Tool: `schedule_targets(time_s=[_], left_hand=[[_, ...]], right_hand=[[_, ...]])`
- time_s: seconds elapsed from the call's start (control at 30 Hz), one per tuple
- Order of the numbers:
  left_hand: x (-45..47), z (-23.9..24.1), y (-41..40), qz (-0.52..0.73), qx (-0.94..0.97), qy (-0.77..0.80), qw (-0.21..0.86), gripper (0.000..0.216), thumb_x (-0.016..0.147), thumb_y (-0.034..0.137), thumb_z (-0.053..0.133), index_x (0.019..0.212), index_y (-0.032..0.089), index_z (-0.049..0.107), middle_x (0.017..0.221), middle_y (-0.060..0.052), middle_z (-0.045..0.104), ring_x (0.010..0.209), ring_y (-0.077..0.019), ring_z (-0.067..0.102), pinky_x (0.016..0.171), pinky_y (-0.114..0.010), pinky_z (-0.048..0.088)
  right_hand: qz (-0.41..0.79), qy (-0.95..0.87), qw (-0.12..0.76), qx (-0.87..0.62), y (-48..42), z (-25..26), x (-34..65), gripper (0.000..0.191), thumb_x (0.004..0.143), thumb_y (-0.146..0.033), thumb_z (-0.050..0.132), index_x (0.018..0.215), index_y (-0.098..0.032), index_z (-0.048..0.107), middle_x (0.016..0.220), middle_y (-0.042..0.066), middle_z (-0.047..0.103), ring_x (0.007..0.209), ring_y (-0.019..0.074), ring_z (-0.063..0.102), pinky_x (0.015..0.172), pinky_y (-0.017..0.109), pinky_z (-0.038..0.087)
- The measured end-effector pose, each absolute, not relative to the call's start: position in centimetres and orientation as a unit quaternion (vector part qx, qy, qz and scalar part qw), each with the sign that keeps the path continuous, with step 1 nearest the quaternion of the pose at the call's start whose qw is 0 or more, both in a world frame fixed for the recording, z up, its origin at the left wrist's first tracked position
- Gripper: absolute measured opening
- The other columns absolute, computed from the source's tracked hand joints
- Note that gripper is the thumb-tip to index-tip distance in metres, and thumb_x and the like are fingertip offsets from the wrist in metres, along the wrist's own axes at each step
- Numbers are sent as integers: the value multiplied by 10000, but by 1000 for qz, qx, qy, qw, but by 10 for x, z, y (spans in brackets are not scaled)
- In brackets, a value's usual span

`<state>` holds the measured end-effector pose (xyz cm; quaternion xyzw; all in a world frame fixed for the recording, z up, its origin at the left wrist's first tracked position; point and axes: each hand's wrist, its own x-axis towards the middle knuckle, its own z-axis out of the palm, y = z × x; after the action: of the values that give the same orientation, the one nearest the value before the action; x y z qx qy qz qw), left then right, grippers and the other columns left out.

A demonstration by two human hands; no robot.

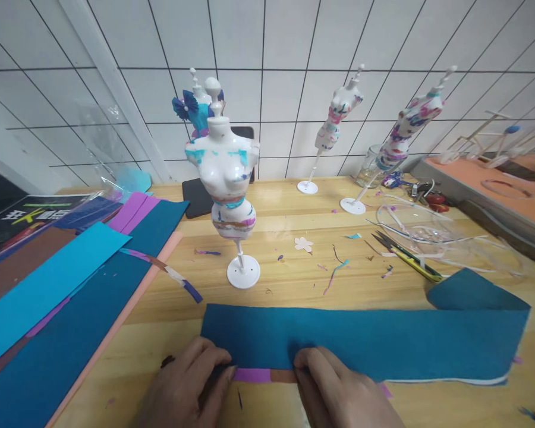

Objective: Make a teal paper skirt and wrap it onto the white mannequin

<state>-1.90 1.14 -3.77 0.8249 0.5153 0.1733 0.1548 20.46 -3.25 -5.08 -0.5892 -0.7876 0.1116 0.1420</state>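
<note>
A long teal strip of what looks like crepe paper (365, 339) lies across the front of the table, folded over at its right end. A narrow strip with purple and brown sections (252, 375) shows along its near edge. My left hand (191, 380) pinches that edge near the left end, fingers closed. Farther right, my right hand (339, 386) is also closed, pinching the same edge with thumb and fingertips. Behind the paper stands a small white mannequin (227, 169) with bits of coloured paper stuck on it.
Coloured paper sheets (84, 309) are piled at the left. Scissors (410, 258) with yellow-green handles and clear plastic (414, 220) lie at the right. More mannequins (339, 116) stand near the tiled wall, beside a glass jar (369, 166). Paper scraps (339, 273) are scattered mid-table.
</note>
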Motion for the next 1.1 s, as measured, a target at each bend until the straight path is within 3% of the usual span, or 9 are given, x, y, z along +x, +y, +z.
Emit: schedule_targets(time_s=[0.13, 0.27, 0.5, 0.77, 1.1], left_hand=[[-19, -34, 10, 190, 788, 554, 188, 104, 808, 276, 499, 838, 265, 598, 749, 28, 646, 614, -136, 606, 571, -226, 495], [-22, -34, 11, 193, 760, 578, 227, 199, 751, 212, 520, 923, 262, 606, 710, 29, 637, 560, -129, 582, 515, -222, 487], [-18, -21, 12, 181, 738, 592, 267, 243, 731, 145, 491, 925, 235, 606, 738, 11, 621, 608, -139, 564, 583, -261, 483], [-3, -17, 6, 159, 754, 599, 220, 106, 766, 261, 525, 839, 208, 581, 792, -26, 607, 736, -197, 570, 649, -319, 432], [1, -19, 5, 172, 741, 616, 203, 146, 707, 302, 588, 823, 218, 565, 777, -5, 587, 775, -207, 561, 640, -300, 388]], right_hand=[[98, -784, 133, -599, -34, -49, 202, 152, 814, -122, 401, 873, -223, 500, 709, 2, 618, 488, 160, 631, 403, 233, 407], [51, -826, 114, -549, -36, -52, 198, 410, 705, -93, 460, 1099, -207, 476, 750, 18, 615, 461, 163, 618, 381, 226, 394], [-46, -857, 73, -508, -36, -50, 192, 671, 591, -27, 445, 1211, -283, 466, 698, 14, 592, 379, 160, 572, 328, 214, 342], [-52, -877, 67, -473, -37, -38, 193, 651, 668, -9, 424, 1269, -260, 455, 763, 45, 599, 424, 150, 591, 375, 219, 414], [-73, -882, 81, -458, -38, -29, 192, 693, 614, 19, 418, 1241, -261, 517, 705, 33, 577, 387, 121, 551, 372, 207, 350]])
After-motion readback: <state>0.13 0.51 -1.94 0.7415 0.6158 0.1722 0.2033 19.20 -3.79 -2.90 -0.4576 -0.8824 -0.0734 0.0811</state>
